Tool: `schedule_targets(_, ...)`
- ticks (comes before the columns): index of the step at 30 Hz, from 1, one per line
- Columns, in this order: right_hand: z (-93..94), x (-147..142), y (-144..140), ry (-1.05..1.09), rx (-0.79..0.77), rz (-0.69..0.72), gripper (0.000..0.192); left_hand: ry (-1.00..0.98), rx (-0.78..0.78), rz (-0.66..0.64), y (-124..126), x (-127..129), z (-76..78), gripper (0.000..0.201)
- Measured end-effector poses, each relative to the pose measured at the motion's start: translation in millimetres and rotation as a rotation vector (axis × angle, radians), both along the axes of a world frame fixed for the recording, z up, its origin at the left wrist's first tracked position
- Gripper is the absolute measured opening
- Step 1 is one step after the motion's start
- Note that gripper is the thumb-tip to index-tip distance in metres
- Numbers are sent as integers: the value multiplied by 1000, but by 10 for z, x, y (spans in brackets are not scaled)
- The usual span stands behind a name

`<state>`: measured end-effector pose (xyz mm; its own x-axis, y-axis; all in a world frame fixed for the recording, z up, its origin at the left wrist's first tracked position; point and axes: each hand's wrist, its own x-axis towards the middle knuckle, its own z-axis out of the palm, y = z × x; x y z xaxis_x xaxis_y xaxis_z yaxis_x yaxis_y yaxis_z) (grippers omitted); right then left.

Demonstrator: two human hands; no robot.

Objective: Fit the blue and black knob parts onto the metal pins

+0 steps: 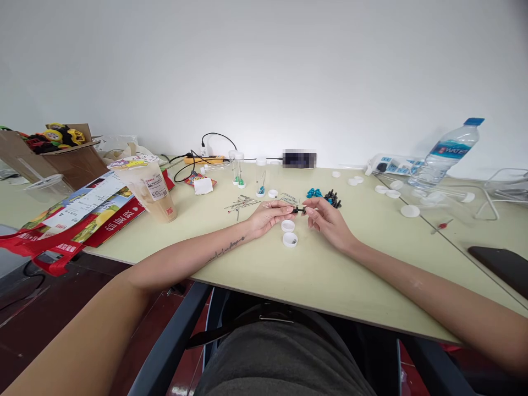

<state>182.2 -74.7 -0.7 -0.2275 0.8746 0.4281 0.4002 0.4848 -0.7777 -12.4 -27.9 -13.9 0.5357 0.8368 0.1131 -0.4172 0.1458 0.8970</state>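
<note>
My left hand (267, 217) and my right hand (325, 221) meet over the middle of the table. Between their fingertips they hold a small black rod-like piece (298, 210), too small to name more exactly. The left fingers pinch one end, the right thumb and fingers the other. Just below lie two round white caps (287, 226); the nearer one (290, 240) contains tiny dark bits. Behind the right hand are a pile of blue beads (314, 193) and a pile of black pieces (332, 198). Thin metal pins (243, 204) lie scattered beyond my left hand.
Clear tubes (237, 168) stand near the wall. At left are a cup of milky drink (149, 190), a red bag (111, 223) and a cardboard box (68, 159). To the right are a water bottle (447, 151), loose white caps (410, 211), a power strip (396, 164) and a dark phone (499, 268).
</note>
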Motion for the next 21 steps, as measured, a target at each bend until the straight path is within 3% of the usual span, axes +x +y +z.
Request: schedule_targets(21, 23, -3, 2, -74, -38, 18, 34, 3, -9, -11, -20, -5, 28, 24)
